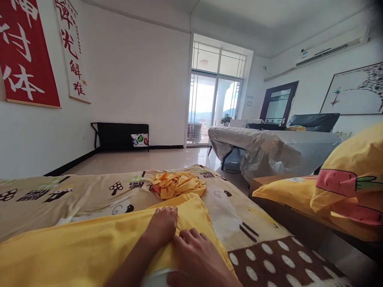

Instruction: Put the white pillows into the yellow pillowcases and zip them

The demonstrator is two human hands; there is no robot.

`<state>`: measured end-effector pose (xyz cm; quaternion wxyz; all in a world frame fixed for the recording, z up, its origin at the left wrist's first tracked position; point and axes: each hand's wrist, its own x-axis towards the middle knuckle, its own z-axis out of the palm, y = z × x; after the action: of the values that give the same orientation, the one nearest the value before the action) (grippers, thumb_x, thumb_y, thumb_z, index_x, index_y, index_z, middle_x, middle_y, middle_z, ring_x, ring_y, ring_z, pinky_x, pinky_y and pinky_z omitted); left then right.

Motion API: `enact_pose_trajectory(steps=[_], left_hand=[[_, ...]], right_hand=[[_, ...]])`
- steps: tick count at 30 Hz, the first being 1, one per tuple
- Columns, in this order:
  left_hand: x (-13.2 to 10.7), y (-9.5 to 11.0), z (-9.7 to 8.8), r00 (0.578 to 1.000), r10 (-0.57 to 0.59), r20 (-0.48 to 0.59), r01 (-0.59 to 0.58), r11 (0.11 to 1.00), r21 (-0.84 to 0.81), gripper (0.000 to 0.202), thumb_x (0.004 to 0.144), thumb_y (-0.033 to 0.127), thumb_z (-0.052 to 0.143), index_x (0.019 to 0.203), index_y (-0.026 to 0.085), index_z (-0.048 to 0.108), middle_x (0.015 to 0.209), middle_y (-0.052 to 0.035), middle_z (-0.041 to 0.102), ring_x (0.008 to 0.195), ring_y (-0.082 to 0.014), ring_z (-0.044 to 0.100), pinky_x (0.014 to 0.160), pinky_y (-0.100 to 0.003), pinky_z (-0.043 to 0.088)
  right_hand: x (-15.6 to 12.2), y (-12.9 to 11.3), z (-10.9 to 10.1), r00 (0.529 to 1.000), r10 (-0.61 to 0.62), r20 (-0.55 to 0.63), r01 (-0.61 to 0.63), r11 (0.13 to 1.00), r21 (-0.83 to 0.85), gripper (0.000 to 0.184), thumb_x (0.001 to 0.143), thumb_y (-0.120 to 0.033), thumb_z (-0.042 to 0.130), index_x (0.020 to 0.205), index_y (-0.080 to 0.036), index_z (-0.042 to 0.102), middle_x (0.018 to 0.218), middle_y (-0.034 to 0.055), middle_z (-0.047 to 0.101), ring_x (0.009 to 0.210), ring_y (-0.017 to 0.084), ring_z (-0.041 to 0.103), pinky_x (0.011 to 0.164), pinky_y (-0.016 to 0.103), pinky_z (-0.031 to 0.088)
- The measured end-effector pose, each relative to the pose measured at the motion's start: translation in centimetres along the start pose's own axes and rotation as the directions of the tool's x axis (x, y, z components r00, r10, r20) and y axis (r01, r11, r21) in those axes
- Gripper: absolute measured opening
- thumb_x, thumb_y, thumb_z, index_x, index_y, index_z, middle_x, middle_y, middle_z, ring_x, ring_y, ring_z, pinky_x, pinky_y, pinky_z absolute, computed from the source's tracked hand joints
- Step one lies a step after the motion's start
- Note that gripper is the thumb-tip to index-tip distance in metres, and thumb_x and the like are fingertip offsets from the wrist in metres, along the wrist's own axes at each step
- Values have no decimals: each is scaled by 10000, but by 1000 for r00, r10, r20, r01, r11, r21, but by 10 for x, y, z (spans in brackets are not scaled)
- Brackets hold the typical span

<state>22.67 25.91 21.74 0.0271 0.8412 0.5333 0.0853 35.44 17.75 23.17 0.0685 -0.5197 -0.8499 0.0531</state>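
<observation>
A yellow pillowcase [89, 243] lies across the bed in front of me, its corner end toward the right. My left hand [164, 224] is closed with curled fingers on the pillowcase fabric. Just beside it, lower and to the right, my right hand [196, 252] also has its fingers bent over the cloth near the case's edge. Between my forearms a bit of white pillow [158, 277] shows at the bottom. Both thumbs' grip is partly hidden. Beyond the pillowcase rests a crumpled yellow cloth [178, 184].
A patterned blanket [257, 215] covers the bed. At right, yellow pillows [353, 171] with carrot prints are stacked on a wooden surface. Farther back stand a plastic-covered table [269, 147] and a black folded frame [119, 135] against the wall.
</observation>
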Motion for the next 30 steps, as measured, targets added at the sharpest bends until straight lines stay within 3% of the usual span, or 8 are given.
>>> enact_pose_trajectory(steps=[6,15,19,22,26,30], left_hand=[[2,0,3,1000,0,5,0,1000,-1,403,931,172,237,1108,122,596,1086,-150,669,1056,-276,609,916,-450,448],[6,-1,5,1000,2,23,-3,1000,22,392,924,168,257,1105,126,603,1075,-150,676,1053,-279,616,910,-446,458],[6,-2,2,1000,0,24,0,1000,22,390,921,177,259,1097,126,603,1078,-153,675,1048,-286,615,909,-456,455],[5,-3,-1,999,-1,36,0,1000,8,388,923,182,258,1086,146,608,1077,-136,679,1045,-263,619,907,-416,460],[4,-5,-2,999,3,37,-3,1000,-19,401,921,197,262,1146,144,590,1135,-144,660,1103,-262,592,952,-415,434],[2,-5,-3,999,-5,45,7,999,-45,398,916,215,277,1147,150,595,1137,-144,662,1111,-260,588,968,-408,423]], right_hand=[[9,4,15,999,6,-47,-9,998,-60,430,707,-443,684,1045,-179,661,1069,113,661,998,319,595,848,399,473],[14,3,15,999,35,-24,-37,996,-75,416,719,-440,654,1041,-177,668,1097,122,657,1019,320,593,852,394,473],[16,1,18,994,29,-107,-38,996,-78,322,728,-333,599,1008,-187,664,1033,112,673,969,307,609,802,385,467],[17,-3,17,993,68,-92,-75,994,-82,281,722,-256,555,971,-185,665,992,114,681,933,299,619,780,381,457],[20,-5,15,981,105,-165,-108,994,-11,299,678,-213,545,953,-191,661,973,97,679,938,274,609,807,362,438],[24,-3,15,976,122,-183,-118,992,32,404,658,-197,549,1051,-190,640,1020,91,668,969,273,596,820,365,439]])
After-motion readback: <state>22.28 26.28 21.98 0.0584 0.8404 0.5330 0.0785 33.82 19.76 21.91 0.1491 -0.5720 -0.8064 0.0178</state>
